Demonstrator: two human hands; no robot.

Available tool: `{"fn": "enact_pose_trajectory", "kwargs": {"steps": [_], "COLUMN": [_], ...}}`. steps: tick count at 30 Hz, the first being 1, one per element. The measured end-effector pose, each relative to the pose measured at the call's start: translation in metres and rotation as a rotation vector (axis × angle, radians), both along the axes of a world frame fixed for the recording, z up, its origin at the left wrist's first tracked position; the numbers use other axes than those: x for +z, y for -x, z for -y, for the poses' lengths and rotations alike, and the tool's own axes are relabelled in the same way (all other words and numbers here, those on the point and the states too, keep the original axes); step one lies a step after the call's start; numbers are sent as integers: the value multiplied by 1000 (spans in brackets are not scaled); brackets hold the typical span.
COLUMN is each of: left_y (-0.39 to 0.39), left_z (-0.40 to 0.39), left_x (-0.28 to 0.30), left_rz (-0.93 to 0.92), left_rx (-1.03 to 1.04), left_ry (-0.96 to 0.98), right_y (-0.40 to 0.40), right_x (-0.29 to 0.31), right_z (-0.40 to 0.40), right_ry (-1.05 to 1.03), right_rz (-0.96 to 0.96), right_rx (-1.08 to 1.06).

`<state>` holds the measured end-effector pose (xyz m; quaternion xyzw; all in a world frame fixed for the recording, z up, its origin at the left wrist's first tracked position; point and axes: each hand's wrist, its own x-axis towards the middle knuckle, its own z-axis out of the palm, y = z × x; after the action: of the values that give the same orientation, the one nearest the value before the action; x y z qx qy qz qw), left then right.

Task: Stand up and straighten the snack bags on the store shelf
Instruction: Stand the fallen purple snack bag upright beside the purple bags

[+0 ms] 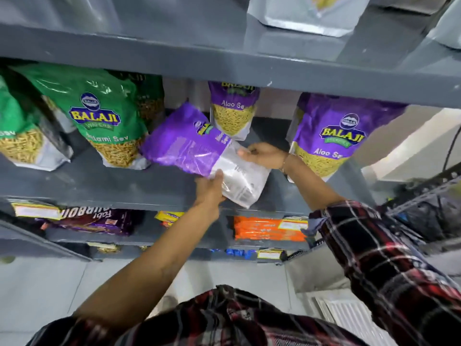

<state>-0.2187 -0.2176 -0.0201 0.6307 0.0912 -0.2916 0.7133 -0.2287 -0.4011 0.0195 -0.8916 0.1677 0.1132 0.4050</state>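
Note:
A purple and white snack bag point(189, 148) lies tilted, back side up, over the front of the grey middle shelf point(99, 186). My left hand point(210, 189) grips its lower white edge from below. My right hand point(264, 156) holds its right edge near the white bottom end. Behind it stands a purple Aloo Sev bag point(232, 111), upright at the back. Another purple Aloo Sev bag point(331, 136) stands to the right. Two green Balaji sev bags point(107, 121) point(17, 131) stand on the left.
The shelf above point(224, 61) overhangs the bags and carries silver-bottomed pouches point(306, 13). Lower shelves hold orange packets point(269, 228), dark purple biscuit packs point(94, 221) and yellow packets point(169, 217). A metal rack with dark bags point(424, 216) stands at the right.

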Motion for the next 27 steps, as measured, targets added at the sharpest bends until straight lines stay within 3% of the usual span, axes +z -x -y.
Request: {"fn": "enact_pose_trajectory", "kwargs": {"steps": [3,5,11,19,24,27], "left_y": [-26,-49,-107,-114,-59,-20], "left_z": [-8,-9,2,0,-6,-9], "left_x": [21,36,35,7,10,-10], "left_rz": [260,419,645,623,808,821], "left_rx": [46,-29,-324,-356,-85,-349], "left_ry": [-108,-188,-254,-249,-394,-389], "right_y": [3,0,1,-1,6,15], "right_x": [-7,-8,-26,-25,-40,-47], "right_z": [1,-2,-22,-20,-26,-34], "right_ry": [-285,-381,-221,-249,-332,-334], "right_rz": [163,275,508,470,362,369], "right_rx": [-79,-89,-408,-386,-353,-357]}}
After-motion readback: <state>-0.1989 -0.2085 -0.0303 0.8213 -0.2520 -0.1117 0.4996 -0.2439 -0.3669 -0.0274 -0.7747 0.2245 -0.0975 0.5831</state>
